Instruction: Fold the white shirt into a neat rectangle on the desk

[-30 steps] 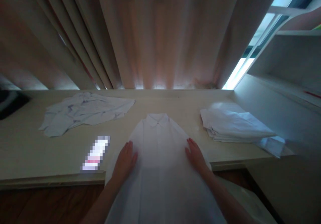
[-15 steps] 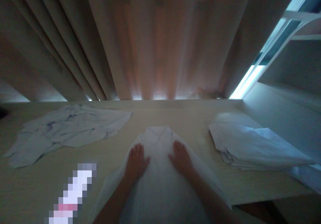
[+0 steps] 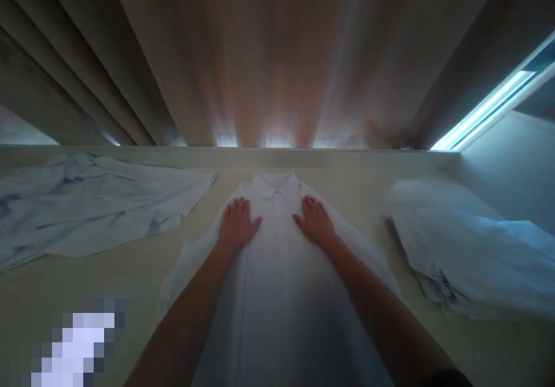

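A white collared shirt [image 3: 277, 271] lies spread front side up before me, its collar pointing to the far edge of the table. My left hand [image 3: 237, 220] rests flat on the left shoulder area of the shirt, fingers stretched forward and thumb out to the side. On the opposite shoulder area my right hand [image 3: 315, 219] lies flat in the same way, thumb turned inward. Neither hand grips the cloth. Between them the button front runs down toward me. My forearms cover parts of the sleeves and sides.
A crumpled white garment [image 3: 99, 202] lies at the left on the pale table [image 3: 143, 283]. To the right is a stack of folded white cloth [image 3: 472, 254]. Brown curtains [image 3: 277, 63] hang behind the table, with a white panel [image 3: 507, 150] at far right. A pixelated patch covers something at lower left.
The view has tilted down and closer, so the collar shows more clearly. Both hands stay flat at about the same place on the shirt, with my forearms reaching further out.
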### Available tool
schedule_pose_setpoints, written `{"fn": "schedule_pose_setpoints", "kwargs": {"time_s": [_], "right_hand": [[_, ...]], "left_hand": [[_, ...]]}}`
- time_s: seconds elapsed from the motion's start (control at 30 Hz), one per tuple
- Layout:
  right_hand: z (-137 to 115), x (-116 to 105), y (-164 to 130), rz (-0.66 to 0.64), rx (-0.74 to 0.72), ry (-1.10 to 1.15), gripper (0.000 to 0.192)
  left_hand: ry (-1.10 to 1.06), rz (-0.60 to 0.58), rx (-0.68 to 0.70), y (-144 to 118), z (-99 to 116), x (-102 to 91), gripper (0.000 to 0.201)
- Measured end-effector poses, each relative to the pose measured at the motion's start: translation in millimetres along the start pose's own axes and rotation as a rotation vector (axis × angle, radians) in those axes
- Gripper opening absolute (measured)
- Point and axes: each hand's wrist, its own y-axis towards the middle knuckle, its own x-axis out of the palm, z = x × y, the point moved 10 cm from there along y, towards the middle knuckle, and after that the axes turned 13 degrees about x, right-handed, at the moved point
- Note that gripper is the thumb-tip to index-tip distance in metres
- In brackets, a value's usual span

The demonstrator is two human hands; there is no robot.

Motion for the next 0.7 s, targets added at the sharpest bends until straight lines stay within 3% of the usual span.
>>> {"fn": "schedule_pose_setpoints", "kwargs": {"time_s": [0.27,0.33,0.4,0.5,0.57,0.63,0.7], "right_hand": [[1.9,-0.2,45.6,0.004,0.012,0.065,0.07],[-2.7,-12.7,36.8,0.023,0.023,0.107,0.069],[-12.5,-29.6,10.1,0.049,-0.011,0.157,0.067],[-19.4,-51.9,-61.1,0.056,-0.062,0.226,0.064],[-8.1,-60.3,-122.4,0.033,-0.058,0.275,0.06],[23.4,-66.2,-187.2,0.03,0.012,0.341,0.054],[74.9,-68.7,-250.3,0.039,0.169,0.424,0.052]], "left_hand": [[-0.028,0.039,-0.004,44.1,-18.6,9.3,0.072],[-0.052,0.044,-0.006,42.6,-13.6,0.5,0.075],[-0.081,0.081,0.025,29.1,0.1,-19.1,0.076],[-0.166,0.124,0.114,-23.5,29.3,-54.8,0.069],[-0.261,0.094,0.108,-83.4,39.6,-70.3,0.064],[-0.376,0.054,0.022,-160.6,37.0,-77.5,0.06],[-0.494,0.059,-0.217,-250.9,16.1,-79.0,0.059]]}}
